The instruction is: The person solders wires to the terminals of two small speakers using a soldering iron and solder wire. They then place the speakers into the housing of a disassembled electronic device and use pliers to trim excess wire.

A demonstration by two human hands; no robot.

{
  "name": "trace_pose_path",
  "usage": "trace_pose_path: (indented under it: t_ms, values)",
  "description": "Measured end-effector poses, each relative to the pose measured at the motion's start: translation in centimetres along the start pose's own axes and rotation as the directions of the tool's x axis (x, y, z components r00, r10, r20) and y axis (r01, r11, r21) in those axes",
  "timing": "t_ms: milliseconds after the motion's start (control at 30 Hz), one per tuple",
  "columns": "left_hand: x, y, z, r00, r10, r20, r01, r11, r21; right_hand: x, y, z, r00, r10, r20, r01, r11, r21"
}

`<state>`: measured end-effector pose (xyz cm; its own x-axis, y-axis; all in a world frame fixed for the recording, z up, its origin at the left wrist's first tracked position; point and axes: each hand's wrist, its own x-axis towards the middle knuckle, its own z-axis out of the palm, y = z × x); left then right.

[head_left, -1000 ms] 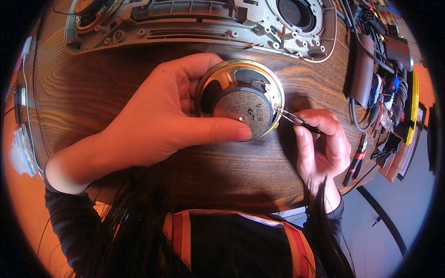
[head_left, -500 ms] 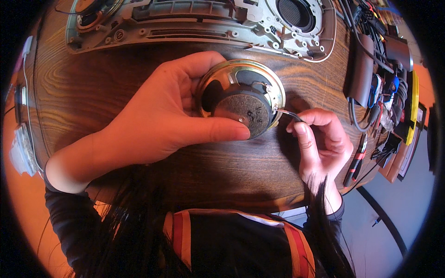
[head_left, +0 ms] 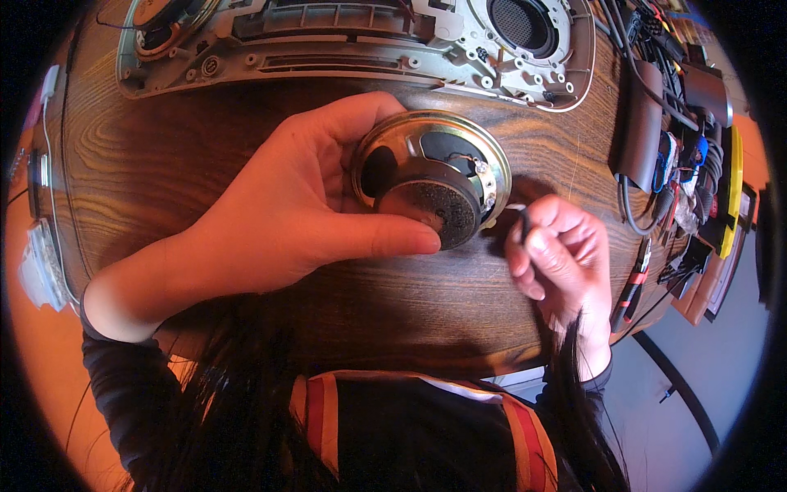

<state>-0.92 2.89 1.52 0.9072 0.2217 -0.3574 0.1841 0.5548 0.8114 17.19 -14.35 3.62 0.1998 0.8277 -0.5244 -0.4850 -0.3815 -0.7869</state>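
Observation:
My left hand (head_left: 270, 205) grips a round loudspeaker (head_left: 463, 131), its back turned up. The thumb presses on the dark round magnet (head_left: 447, 205), and the fingers wrap behind the brassy metal frame. Solder terminals (head_left: 485, 184) sit on the frame's right side. Just right of them, my right hand (head_left: 566, 254) pinches a thin dark piece (head_left: 525, 223) with a bright metal tip between thumb and forefinger. Whether it is a wire or a fine tool I cannot tell. Its tip is near the frame's edge, seemingly apart from the terminals.
Across the far side of the wooden table lies a grey plastic housing (head_left: 352, 74), with a second loudspeaker (head_left: 160, 20) at its left and a round grille (head_left: 520, 25) at its right. Cables, tools and pliers with red-and-black handles (head_left: 631, 287) crowd the right edge.
My right hand has pulled the thin piece's tip away from the terminals and tilted it more upright. The loudspeaker has shifted slightly right and tipped a little in my left hand.

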Motion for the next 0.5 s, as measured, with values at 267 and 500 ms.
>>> trace_pose_path:
  t_ms: [267,500]
  values:
    - [0.1,0.1,0.1,0.999,-0.022,-0.025,0.022,1.0,0.006,0.5,0.9,-0.5,0.744,-0.666,0.051,0.571,0.594,-0.568]
    - [0.1,0.3,0.2,0.998,-0.046,-0.045,0.045,0.999,-0.016,1.1,1.5,-0.9,0.68,-0.709,0.189,0.597,0.385,-0.703]
